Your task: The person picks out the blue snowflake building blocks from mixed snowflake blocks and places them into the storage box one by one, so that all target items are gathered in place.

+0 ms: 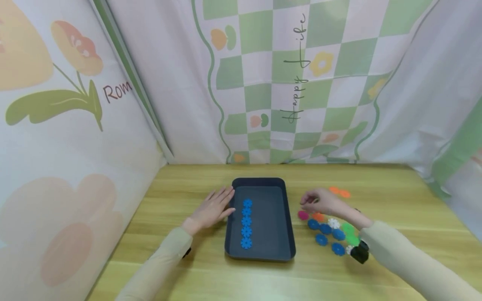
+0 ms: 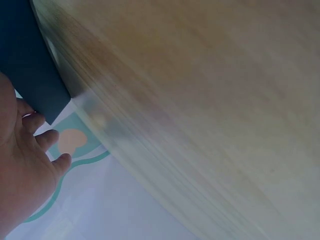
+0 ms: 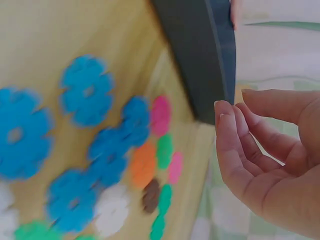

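Note:
My left hand (image 1: 212, 210) lies at the left rim of a dark grey tray (image 1: 269, 246), its fingers straight and fingertips touching the edge. Inside the tray, a column of several blue snowflake discs (image 1: 246, 220) runs along the left side. My right hand (image 1: 321, 201) is raised over the table to the right of the tray, above a scatter of snowflake discs. Its fingers are loosely bent with the thumb near the fingertips, and nothing shows between them in the right wrist view. Closest below it are a magenta disc (image 1: 303, 215) and an orange disc (image 1: 318, 217).
Several loose blue discs (image 1: 338, 249), green discs (image 1: 352, 239) and a white disc (image 1: 333, 223) lie right of the tray. Orange discs (image 1: 340, 192) lie farther back. Printed curtains (image 1: 263, 83) hang behind the wooden table (image 1: 188, 179) and at its left.

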The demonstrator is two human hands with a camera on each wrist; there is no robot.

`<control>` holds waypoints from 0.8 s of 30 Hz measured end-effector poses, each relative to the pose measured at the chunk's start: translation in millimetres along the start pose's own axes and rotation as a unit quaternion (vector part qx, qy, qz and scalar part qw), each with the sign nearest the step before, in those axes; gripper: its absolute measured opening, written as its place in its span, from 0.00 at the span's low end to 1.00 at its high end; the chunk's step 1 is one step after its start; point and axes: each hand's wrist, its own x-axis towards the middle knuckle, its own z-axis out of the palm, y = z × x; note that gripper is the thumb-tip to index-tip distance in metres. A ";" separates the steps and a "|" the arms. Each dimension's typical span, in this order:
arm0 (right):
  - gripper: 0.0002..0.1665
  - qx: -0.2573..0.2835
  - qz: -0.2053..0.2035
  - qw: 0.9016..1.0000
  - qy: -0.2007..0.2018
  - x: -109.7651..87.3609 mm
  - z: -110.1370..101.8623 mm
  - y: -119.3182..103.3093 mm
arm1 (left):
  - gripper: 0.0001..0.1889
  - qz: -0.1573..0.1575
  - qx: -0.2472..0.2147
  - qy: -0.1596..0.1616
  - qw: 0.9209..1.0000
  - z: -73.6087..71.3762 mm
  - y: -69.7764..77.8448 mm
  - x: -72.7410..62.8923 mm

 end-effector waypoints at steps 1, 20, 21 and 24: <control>0.12 -0.007 0.003 1.000 0.002 -4.6 -0.6 4.4 | 0.36 0.001 0.000 0.001 1.000 0.7 -0.2 0.2; 0.13 -0.094 0.027 0.995 0.023 -67.3 -12.1 60.9 | 0.37 -0.002 -0.002 0.005 1.000 0.3 -0.8 -0.5; 0.13 -0.100 0.030 0.994 0.022 -68.7 -11.6 61.0 | 0.37 -0.001 -0.002 0.006 1.000 0.3 -0.8 -0.4; 0.14 -0.121 0.040 0.992 0.021 -71.7 -9.0 61.3 | 0.36 0.000 -0.004 0.005 1.000 0.1 -0.8 -0.5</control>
